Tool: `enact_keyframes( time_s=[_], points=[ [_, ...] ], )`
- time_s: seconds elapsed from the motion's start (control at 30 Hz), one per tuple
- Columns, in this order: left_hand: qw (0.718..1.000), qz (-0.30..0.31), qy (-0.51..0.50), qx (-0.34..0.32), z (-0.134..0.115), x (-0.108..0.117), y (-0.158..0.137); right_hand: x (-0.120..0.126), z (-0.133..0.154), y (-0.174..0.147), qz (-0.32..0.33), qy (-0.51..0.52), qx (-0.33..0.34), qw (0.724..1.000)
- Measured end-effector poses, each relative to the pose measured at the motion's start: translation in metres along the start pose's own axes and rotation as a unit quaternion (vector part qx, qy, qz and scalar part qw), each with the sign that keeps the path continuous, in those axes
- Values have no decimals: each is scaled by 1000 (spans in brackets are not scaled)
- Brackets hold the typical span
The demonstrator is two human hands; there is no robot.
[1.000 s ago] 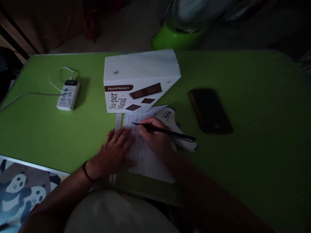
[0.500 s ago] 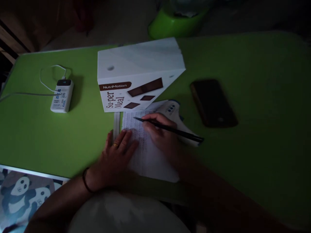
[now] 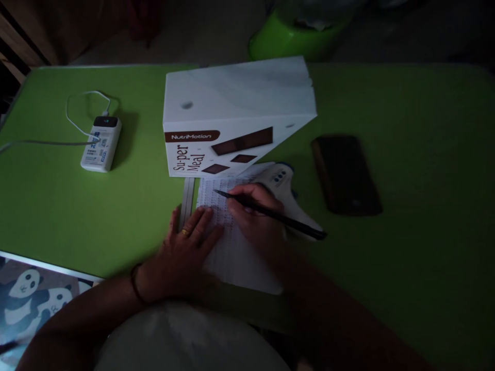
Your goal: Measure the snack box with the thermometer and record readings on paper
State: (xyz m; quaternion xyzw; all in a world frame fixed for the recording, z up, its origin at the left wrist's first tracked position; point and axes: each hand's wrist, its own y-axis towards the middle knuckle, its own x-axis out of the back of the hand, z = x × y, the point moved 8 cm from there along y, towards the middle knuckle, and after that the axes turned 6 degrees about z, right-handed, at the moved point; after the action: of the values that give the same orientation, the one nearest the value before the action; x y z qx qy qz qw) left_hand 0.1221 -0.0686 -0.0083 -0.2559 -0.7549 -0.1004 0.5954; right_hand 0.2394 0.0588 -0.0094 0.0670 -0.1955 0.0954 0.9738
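In my right hand [image 3: 257, 211] is a dark pen [image 3: 286, 220], its tip pointing left over the upper part of a sheet of paper [image 3: 243, 263]. Rows of small marks cover the sheet; whether the tip touches it I cannot tell. My left hand [image 3: 189, 242], with a ring on one finger, lies flat with its fingers spread on the paper's left edge. Directly beyond the sheet stands a white NutriMotion box [image 3: 240, 93], which hides the paper's top. A white piece with blue edges [image 3: 292, 198] lies beside my right hand, partly covered by it.
A dark phone [image 3: 348, 175] lies to the right on the green table [image 3: 425, 247]. At the left is a white power bank [image 3: 101, 147] with a cable [image 3: 46, 142] plugged in. Past the far edge stands a bright green bin-like container [image 3: 290, 38]. Panda-print fabric [image 3: 31, 304] shows lower left.
The camera view has shifted and tilted slightly, so the box and phone appear farther right. Both hands keep nearly the same place on the paper, and the pen stays in my right hand.
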Motion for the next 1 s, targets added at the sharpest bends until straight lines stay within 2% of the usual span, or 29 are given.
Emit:
enact_keyframes(
  time_s=[0.17, 0.33, 0.57, 1.0],
  points=[
    [1000, 0, -18, -9, 2, 9, -3, 7, 0, -2, -35, -25, 20, 999],
    [999, 26, -23, -7, 2, 14, -2, 5, 7, -2, -16, -29, 36, 999],
    [998, 23, -59, 26, 6, 24, -4, 3, 10, 0, 7, -25, 46, 999],
    [1000, 13, -3, 5, 4, 11, -3, -2, 13, 1, 31, -40, 69, 996]
  ],
)
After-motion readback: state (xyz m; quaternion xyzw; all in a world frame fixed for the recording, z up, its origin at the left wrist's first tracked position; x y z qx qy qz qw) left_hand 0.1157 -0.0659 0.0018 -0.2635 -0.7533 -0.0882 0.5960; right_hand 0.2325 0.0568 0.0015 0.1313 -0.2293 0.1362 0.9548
